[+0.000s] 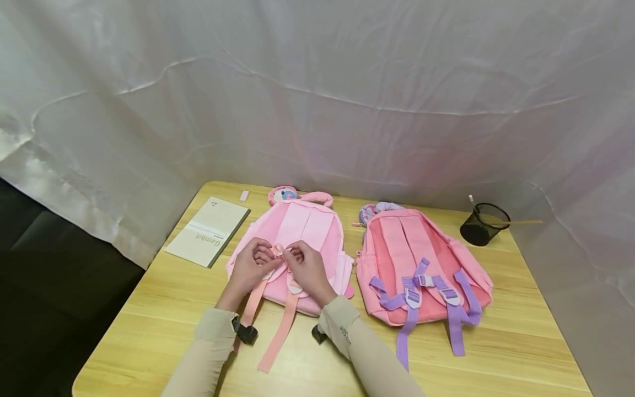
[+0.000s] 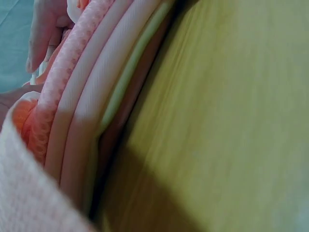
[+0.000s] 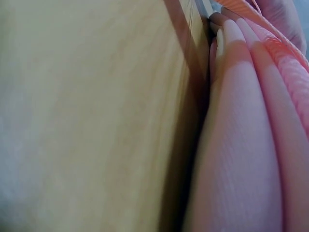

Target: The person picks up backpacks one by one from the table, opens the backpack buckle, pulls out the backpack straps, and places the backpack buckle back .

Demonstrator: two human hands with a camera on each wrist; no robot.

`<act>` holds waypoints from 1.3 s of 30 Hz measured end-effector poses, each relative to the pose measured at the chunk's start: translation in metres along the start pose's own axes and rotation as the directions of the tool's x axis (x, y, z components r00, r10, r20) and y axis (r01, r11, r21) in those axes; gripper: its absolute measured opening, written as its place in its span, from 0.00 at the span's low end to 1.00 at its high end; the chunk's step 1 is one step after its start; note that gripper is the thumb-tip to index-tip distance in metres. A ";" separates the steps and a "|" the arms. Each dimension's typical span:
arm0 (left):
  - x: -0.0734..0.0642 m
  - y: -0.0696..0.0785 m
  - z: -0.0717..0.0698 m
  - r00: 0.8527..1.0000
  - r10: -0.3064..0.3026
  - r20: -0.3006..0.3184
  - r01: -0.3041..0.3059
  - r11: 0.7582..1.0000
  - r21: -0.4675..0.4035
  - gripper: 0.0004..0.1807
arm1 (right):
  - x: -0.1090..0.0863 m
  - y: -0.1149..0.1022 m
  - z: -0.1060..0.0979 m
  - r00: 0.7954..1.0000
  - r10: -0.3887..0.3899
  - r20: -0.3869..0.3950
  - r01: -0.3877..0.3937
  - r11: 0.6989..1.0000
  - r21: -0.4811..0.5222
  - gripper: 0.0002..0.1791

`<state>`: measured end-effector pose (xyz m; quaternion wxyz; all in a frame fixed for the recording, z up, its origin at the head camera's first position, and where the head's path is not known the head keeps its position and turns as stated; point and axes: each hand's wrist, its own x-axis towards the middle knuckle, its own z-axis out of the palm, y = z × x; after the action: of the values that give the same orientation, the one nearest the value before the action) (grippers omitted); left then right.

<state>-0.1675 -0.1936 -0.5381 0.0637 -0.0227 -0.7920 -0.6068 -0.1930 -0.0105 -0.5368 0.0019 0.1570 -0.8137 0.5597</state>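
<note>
A light pink backpack (image 1: 302,220) lies on the table with its back panel and shoulder straps facing up. Over its middle, both hands come together at a peach chest strap (image 1: 279,250). My left hand (image 1: 252,266) pinches the strap from the left with curled fingers. From the right, my right hand (image 1: 310,270) pinches it too. In the left wrist view, fingers (image 2: 42,34) show past the backpack's padded edge (image 2: 91,82), near a small white piece that looks like a buckle. Fingers largely hide that buckle. Two loose peach strap ends (image 1: 280,336) hang toward the front.
To the right lies a coral backpack (image 1: 402,237) with purple straps (image 1: 407,336). A black mesh pen cup (image 1: 480,234) holding pencils stands at the back right. On the left are a notebook (image 1: 205,231) and a small pink eraser (image 1: 244,195). A pale curtain (image 1: 317,110) hangs behind the table.
</note>
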 end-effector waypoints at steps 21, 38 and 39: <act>0.000 0.000 0.003 0.998 0.063 -0.016 -0.061 0.992 0.107 0.05 | 0.001 0.001 0.000 1.000 -0.016 -0.001 0.016 1.000 -0.017 0.08; -0.011 0.040 0.003 0.997 0.074 0.011 -0.075 0.989 0.128 0.04 | 0.000 0.000 -0.001 0.999 -0.036 -0.011 0.036 0.999 0.015 0.07; -0.011 0.040 0.003 0.997 0.074 0.011 -0.074 0.989 0.128 0.04 | -0.001 0.000 -0.001 0.999 -0.037 -0.011 0.037 0.999 0.016 0.07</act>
<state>-0.1521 -0.1803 -0.5022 0.0852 -0.0497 -0.8283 -0.5516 -0.1926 -0.0094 -0.5363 0.0152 0.1689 -0.8062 0.5668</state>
